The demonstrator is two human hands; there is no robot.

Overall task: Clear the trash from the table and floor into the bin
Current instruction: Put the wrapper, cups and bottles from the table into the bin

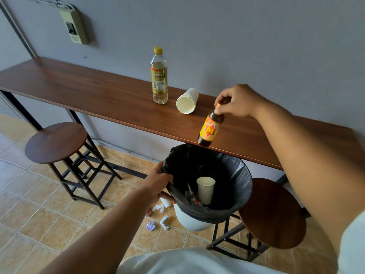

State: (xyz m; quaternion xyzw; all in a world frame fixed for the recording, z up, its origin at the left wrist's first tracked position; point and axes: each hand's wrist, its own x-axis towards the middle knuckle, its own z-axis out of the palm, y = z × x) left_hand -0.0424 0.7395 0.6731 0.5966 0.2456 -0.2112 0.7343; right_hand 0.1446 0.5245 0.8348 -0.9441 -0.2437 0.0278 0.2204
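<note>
My right hand (238, 100) pinches the cap of a small brown bottle with a yellow-orange label (210, 128), which hangs tilted above the table's front edge and the bin. My left hand (159, 181) grips the left rim of the white bin with a black liner (235, 176), lifted off the floor. Inside the bin stands a white paper cup (205, 189) beside some dark trash. On the wooden table (94, 91) a tea bottle with a yellow cap (159, 77) stands upright, and another white paper cup (187, 101) lies on its side. Crumpled paper scraps (158, 216) lie on the floor.
A round wooden stool on a black frame (56, 142) stands to the left under the table, and a second stool (273, 212) stands to the right, close against the bin. The floor is tan tile. A grey wall runs behind the table, with a switch box (73, 26).
</note>
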